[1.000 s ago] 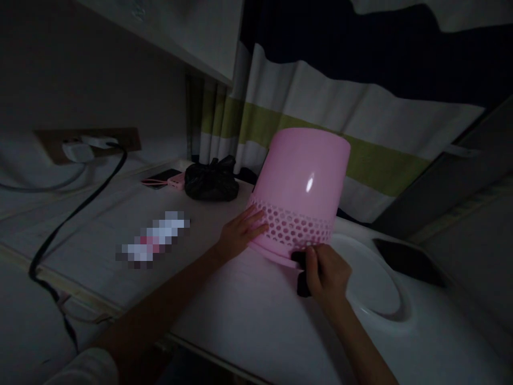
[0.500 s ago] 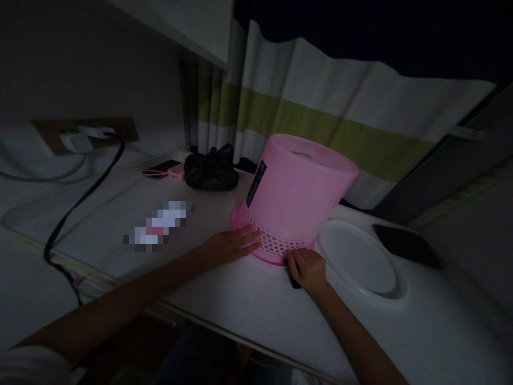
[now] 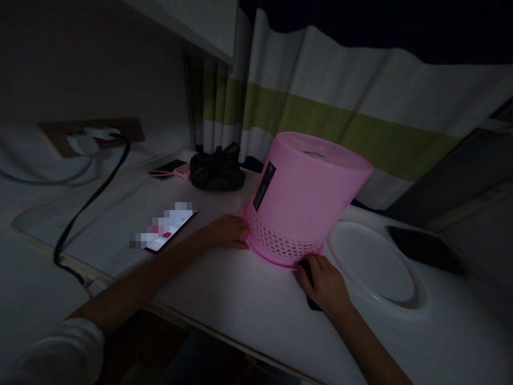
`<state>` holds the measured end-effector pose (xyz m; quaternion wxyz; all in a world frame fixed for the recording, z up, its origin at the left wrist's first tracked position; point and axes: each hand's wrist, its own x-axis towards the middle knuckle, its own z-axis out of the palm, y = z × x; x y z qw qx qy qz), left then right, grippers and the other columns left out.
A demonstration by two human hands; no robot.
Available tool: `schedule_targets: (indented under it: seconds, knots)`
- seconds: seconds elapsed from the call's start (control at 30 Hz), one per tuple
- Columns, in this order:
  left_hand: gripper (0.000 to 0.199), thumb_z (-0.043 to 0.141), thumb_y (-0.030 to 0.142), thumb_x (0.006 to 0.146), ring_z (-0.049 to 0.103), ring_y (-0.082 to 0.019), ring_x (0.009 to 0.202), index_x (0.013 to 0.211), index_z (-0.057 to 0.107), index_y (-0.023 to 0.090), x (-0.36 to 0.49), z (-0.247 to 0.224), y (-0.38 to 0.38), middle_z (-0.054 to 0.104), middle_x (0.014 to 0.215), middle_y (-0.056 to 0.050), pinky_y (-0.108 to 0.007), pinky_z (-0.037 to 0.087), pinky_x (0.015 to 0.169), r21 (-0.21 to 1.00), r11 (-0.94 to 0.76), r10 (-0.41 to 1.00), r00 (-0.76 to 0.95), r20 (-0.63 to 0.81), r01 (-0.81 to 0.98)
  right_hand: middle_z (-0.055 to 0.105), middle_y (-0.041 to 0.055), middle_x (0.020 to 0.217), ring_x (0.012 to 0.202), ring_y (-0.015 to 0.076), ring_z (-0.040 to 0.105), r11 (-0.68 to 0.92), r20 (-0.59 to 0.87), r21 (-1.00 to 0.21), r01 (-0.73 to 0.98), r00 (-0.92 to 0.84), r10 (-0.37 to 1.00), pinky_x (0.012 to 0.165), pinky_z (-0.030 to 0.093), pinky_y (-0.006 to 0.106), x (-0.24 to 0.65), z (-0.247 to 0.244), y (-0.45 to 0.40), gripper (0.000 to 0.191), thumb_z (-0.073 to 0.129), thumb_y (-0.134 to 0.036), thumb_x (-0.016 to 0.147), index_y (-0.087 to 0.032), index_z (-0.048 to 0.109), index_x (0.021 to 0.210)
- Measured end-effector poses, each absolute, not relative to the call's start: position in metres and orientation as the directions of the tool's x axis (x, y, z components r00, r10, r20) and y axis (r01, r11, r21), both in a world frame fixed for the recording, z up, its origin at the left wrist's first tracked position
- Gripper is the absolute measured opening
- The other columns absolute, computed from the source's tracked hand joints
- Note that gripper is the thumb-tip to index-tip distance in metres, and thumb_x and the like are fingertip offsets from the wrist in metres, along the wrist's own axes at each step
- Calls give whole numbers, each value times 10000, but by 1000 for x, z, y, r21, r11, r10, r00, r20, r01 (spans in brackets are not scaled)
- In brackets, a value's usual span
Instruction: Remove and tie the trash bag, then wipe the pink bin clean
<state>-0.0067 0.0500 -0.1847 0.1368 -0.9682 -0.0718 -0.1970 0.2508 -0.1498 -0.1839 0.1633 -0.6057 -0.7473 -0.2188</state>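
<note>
A pink bin [image 3: 308,198] with a honeycomb band near its base stands tilted-looking on the white table [image 3: 240,289]. My left hand [image 3: 230,231] lies at the lower left of the bin, fingers stretched out and touching its base. At the lower right of the bin, my right hand [image 3: 324,280] is wrapped round a black object [image 3: 312,303], which is mostly hidden under the palm and fingers. The fingertips of that hand are close to the bin's bottom rim.
A lit phone [image 3: 168,230] lies left. Behind it are a black plastic bag [image 3: 217,170], a pink power bank [image 3: 182,171] and a dark flat item [image 3: 166,170]. A white round lid [image 3: 374,264] and a dark tablet-like object [image 3: 425,248] lie right. A black cable [image 3: 96,192] hangs left.
The view has shifted a little. My left hand has moved from the front of the honeycomb band to the bin's left edge. My right hand has opened out more over the black object.
</note>
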Motion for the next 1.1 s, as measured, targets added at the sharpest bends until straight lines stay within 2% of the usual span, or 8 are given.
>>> schedule_targets:
  seconds: [0.1,0.33,0.5,0.6,0.77,0.9,1.0,1.1]
  knots:
    - [444,505,596,798,565,-162,746,820,585,160,-4,-192,48,618,773,-50,-256,413,640,-210,-964,52,890,453,164,586,108,918,853,203,549,144,489,67,987,-158,858,717,484,312,245,-186,-159,250,377,-287,895,-110,531,980]
    - [480,534,643,746,520,-135,686,708,541,164,-2,-198,43,581,704,-16,-239,382,643,-99,-988,53,862,504,118,606,76,940,822,175,569,176,506,24,984,-164,847,744,495,300,220,-190,-164,206,416,-205,892,-149,593,979]
    - [473,518,615,778,500,-129,657,634,517,165,0,-197,39,560,631,-2,-244,358,617,-164,-985,-40,839,543,59,606,60,863,704,156,569,187,517,120,975,-222,827,632,477,265,180,-186,-151,233,398,-151,892,-143,598,1010]
    - [469,513,612,783,500,-126,644,637,525,166,0,-196,37,567,630,-1,-249,348,597,-189,-980,-63,825,561,54,586,42,803,602,133,536,156,508,81,984,-175,843,517,429,243,156,-184,-137,169,430,-165,888,-154,599,886]
    - [457,507,589,800,506,-123,638,638,540,162,-1,-194,38,578,632,-6,-248,351,597,-211,-976,-80,814,576,54,587,44,721,693,163,551,214,547,43,976,-202,813,601,441,263,136,-177,-120,181,472,-200,883,-155,603,768]
    - [459,510,586,800,494,-114,606,626,539,162,-2,-192,37,568,611,0,-245,338,562,-198,-979,-82,796,600,49,646,60,789,781,201,558,243,520,67,968,-242,819,699,457,323,139,-171,-131,197,528,-295,863,-136,636,903]
    - [484,492,610,798,494,-113,602,618,536,163,-1,-191,37,565,599,1,-246,337,552,-195,-979,-81,790,608,50,656,107,965,872,232,561,268,446,87,959,-278,851,755,475,362,146,-171,-143,375,543,-362,848,-87,581,1099]
    - [499,475,624,799,496,-117,609,616,536,164,-1,-193,37,564,598,-1,-250,341,557,-192,-979,-67,793,606,63,623,158,1064,961,247,550,326,403,40,945,-314,860,826,482,376,150,-173,-148,477,517,-380,855,-30,507,1178]
